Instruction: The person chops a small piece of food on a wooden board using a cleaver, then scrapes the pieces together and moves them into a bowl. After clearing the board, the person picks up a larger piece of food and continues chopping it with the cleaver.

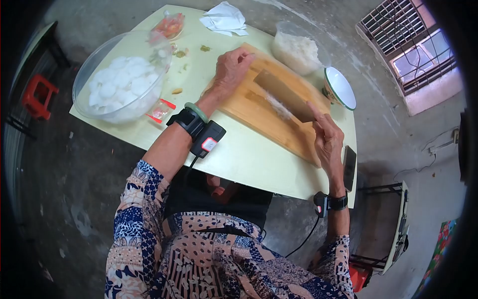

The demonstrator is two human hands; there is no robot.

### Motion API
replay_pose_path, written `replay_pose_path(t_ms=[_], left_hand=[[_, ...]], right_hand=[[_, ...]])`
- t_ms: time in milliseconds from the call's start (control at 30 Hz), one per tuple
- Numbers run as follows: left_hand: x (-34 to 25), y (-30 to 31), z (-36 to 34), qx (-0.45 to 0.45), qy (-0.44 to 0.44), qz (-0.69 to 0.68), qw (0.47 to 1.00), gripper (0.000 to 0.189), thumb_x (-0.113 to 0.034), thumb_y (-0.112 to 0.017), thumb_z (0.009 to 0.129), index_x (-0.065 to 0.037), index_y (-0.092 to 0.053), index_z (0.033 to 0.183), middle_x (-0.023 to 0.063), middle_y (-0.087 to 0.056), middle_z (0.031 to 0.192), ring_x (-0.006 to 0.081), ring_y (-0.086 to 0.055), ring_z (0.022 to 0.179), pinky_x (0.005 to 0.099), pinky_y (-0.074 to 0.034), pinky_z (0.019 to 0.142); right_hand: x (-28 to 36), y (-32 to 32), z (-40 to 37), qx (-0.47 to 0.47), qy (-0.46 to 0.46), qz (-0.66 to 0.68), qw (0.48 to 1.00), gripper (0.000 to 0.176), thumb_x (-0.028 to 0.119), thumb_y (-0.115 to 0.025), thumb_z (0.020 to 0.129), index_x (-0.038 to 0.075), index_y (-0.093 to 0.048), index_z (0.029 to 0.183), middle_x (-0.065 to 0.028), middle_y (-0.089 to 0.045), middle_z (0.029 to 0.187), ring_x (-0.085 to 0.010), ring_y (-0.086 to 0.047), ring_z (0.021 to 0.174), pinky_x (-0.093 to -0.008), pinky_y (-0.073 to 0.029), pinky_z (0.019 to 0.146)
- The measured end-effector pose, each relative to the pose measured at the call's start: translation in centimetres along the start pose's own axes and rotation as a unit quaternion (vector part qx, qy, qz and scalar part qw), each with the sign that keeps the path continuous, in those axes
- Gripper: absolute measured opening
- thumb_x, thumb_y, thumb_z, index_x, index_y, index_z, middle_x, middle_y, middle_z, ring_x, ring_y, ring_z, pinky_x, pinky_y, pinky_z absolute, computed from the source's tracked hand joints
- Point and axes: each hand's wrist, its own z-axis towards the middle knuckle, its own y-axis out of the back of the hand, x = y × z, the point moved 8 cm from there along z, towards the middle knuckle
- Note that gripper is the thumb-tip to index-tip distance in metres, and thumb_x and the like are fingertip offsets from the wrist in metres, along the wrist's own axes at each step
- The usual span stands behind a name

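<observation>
My right hand [327, 139] is wrapped round the near right end of a cleaver [286, 94], its broad blade lying low over a wooden cutting board [239, 112]. Along the blade's near side is a small strip of white shreds [279, 106] on the wood. My left hand [232, 70] is at the far left corner of the board, fingers curled in and thumb pressed to them. Whatever it may be pinching is too small to name. Left of that arm stands a large clear bowl [162, 62] holding many round white slices [119, 82].
Behind the board, a clear container [279, 45] holds white shreds, beside a green-rimmed white bowl [340, 88]. A phone [350, 168] lies at the right edge. White crumpled sheet [224, 19], small bowl of reddish pieces [169, 26], scraps [205, 48] and red-edged packet [160, 110] share the table.
</observation>
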Motion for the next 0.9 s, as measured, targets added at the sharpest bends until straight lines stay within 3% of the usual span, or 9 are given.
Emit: replay_pose_path(t_ms=[100,167,267,500,600,700,767,900], left_hand=[[0.2,-0.2,-0.1,0.005,0.023,-0.035,0.999,0.029,-0.03,-0.071,0.098,-0.002,-0.072,0.091,0.0031,-0.067,0.069,0.0117,-0.06,0.062,0.0314,-0.051,0.062],[-0.4,0.0,-0.1,0.004,0.012,-0.008,1.0,0.029,-0.031,-0.071,0.098,-0.002,-0.072,0.092,0.0032,-0.067,0.069,0.0116,-0.06,0.062,0.0312,-0.051,0.063],[0.2,-0.2,-0.1,-0.001,0.013,-0.012,1.0,0.03,-0.031,-0.07,0.098,-0.002,-0.072,0.092,0.0035,-0.067,0.069,0.0119,-0.06,0.062,0.0312,-0.051,0.064],[0.0,0.0,0.0,-0.002,0.003,0.006,1.0,0.028,-0.029,-0.068,0.099,-0.002,-0.074,0.094,0.0047,-0.068,0.07,0.0126,-0.062,0.063,0.0311,-0.052,0.064],[-0.2,0.0,0.2,-0.025,-0.011,0.002,1.0,0.026,-0.028,-0.066,0.101,-0.003,-0.075,0.098,0.0047,-0.068,0.071,0.0125,-0.062,0.063,0.031,-0.052,0.064],[0.4,0.3,0.3,-0.042,-0.011,-0.009,0.999,0.025,-0.026,-0.064,0.102,-0.004,-0.076,0.101,0.004,-0.068,0.071,0.0123,-0.061,0.063,0.0313,-0.051,0.064],[0.7,0.4,0.3,-0.035,0.005,-0.003,0.999,0.024,-0.026,-0.062,0.103,-0.006,-0.076,0.102,0.0033,-0.067,0.071,0.0123,-0.06,0.062,0.0314,-0.05,0.063],[0.3,0.4,0.2,-0.029,0.004,-0.006,1.0,0.025,-0.026,-0.062,0.103,-0.006,-0.076,0.103,0.0033,-0.066,0.07,0.012,-0.059,0.062,0.0316,-0.049,0.063]], right_hand=[[0.0,0.5,0.0,-0.047,0.0,0.051,0.998,0.066,-0.011,-0.058,0.091,0.027,-0.067,0.144,-0.0091,-0.057,0.078,-0.0227,-0.058,0.068,-0.0349,-0.05,0.068],[0.3,-0.1,0.2,0.007,0.001,-0.014,1.0,0.065,-0.01,-0.057,0.092,0.028,-0.066,0.144,-0.009,-0.059,0.079,-0.0225,-0.061,0.07,-0.0359,-0.05,0.068],[-0.6,0.0,0.1,-0.017,-0.02,0.035,0.999,0.066,-0.01,-0.057,0.092,0.028,-0.065,0.145,-0.0096,-0.061,0.081,-0.0221,-0.063,0.072,-0.0365,-0.052,0.07],[-0.9,-0.2,0.8,-0.001,-0.015,0.013,1.0,0.066,-0.01,-0.056,0.093,0.029,-0.065,0.145,-0.009,-0.061,0.082,-0.0217,-0.064,0.075,-0.0358,-0.053,0.073],[-1.5,0.1,1.1,-0.032,-0.03,0.054,0.998,0.066,-0.01,-0.057,0.093,0.029,-0.065,0.145,-0.0086,-0.06,0.082,-0.0218,-0.062,0.073,-0.0349,-0.052,0.072],[-1.2,-0.7,1.3,0.025,-0.017,-0.033,0.999,0.068,-0.01,-0.056,0.092,0.03,-0.065,0.145,-0.0088,-0.058,0.081,-0.0219,-0.059,0.071,-0.0336,-0.051,0.07],[-1.4,-0.1,1.3,-0.033,-0.019,0.051,0.998,0.07,-0.012,-0.054,0.091,0.031,-0.065,0.145,-0.0083,-0.057,0.081,-0.0216,-0.056,0.07,-0.0327,-0.049,0.069],[-1.5,-0.6,1.4,-0.024,-0.013,0.053,0.998,0.072,-0.013,-0.053,0.09,0.031,-0.065,0.145,-0.0072,-0.057,0.08,-0.0211,-0.056,0.07,-0.0325,-0.048,0.068]])
